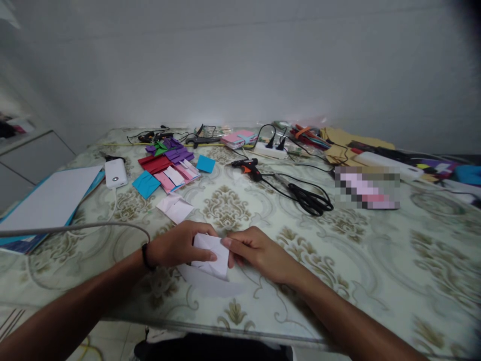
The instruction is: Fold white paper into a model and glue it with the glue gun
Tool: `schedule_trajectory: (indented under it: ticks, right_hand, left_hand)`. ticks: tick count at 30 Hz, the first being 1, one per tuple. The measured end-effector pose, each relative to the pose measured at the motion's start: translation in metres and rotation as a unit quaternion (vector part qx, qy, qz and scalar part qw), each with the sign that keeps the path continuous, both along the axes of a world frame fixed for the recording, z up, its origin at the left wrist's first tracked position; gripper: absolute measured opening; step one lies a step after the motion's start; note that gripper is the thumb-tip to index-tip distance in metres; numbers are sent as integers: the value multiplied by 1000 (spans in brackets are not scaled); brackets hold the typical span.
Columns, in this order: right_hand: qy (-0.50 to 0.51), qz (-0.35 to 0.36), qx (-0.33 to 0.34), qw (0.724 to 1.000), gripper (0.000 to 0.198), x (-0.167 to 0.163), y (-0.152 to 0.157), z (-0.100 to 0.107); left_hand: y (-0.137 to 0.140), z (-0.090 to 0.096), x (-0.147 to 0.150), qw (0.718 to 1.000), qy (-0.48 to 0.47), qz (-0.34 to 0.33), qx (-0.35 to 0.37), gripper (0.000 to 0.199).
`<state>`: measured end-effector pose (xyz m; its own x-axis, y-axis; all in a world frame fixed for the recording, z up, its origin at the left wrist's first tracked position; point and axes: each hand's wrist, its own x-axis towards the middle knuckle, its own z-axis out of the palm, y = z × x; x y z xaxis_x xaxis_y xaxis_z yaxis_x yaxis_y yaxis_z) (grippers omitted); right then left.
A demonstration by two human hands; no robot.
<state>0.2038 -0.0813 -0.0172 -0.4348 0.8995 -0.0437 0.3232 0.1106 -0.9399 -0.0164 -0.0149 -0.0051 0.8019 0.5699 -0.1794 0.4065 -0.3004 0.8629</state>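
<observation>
A small folded white paper [212, 246] is held between my two hands, just above the near part of the table. My left hand [184, 244] grips its left side, with the thumb lying across the front. At the right edge, my right hand [257, 250] pinches the paper between thumb and fingers. Beyond my left hand lies another folded white paper [175, 206]. Farther back are folded papers in several colours: blue [146, 184], red [155, 163], purple [179, 153] and pink [169, 179].
A glue gun [248, 168] with a coiled black cable [310, 198] lies mid-table. Behind it sits a white power strip [270, 150]. On the left are a white power bank [114, 173] and paper sheets [56, 193]. A blurred-out object [366, 188] lies at right.
</observation>
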Motion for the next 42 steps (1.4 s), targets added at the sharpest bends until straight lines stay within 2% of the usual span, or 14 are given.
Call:
schedule_trajectory:
  ticks: [10, 13, 17, 23, 25, 28, 30, 33, 37, 42]
  right_hand:
    - [-58, -17, 48, 997, 40, 0, -1, -2]
    - [-74, -39, 54, 995, 38, -2, -1, -3]
    - [-67, -26, 33, 997, 34, -2, 0, -5]
    - [-83, 0, 19, 996, 38, -3, -1, -5]
    - [-53, -14, 19, 998, 48, -2, -1, -4]
    - [26, -27, 21, 999, 64, 3, 1, -4]
    - [52, -10, 16, 998, 66, 6, 2, -4]
    - [40, 6, 7, 999, 59, 5, 2, -7]
    - [9, -55, 5, 998, 44, 0, 1, -10]
    - [-7, -111, 20, 994, 46, 1, 3, -9]
  left_hand:
    - [1, -6, -1, 999, -26, 32, -16, 28]
    - [1, -6, -1, 999, -25, 37, 7, 26]
    - [0, -4, -1, 996, -39, 60, 48, 24]
    - [2, -2, 0, 999, -3, 13, 43, 22]
    - [5, -2, -1, 998, 0, 40, 55, 23]
    - [10, -4, -2, 988, -25, 139, 58, 28]
    - [11, -6, -2, 977, -63, 200, 39, 31]
    - [11, -7, -2, 960, -122, 251, 4, 31]
    - [9, -6, -1, 953, -144, 266, -31, 32]
    - [9, -7, -2, 962, -142, 222, -70, 32]
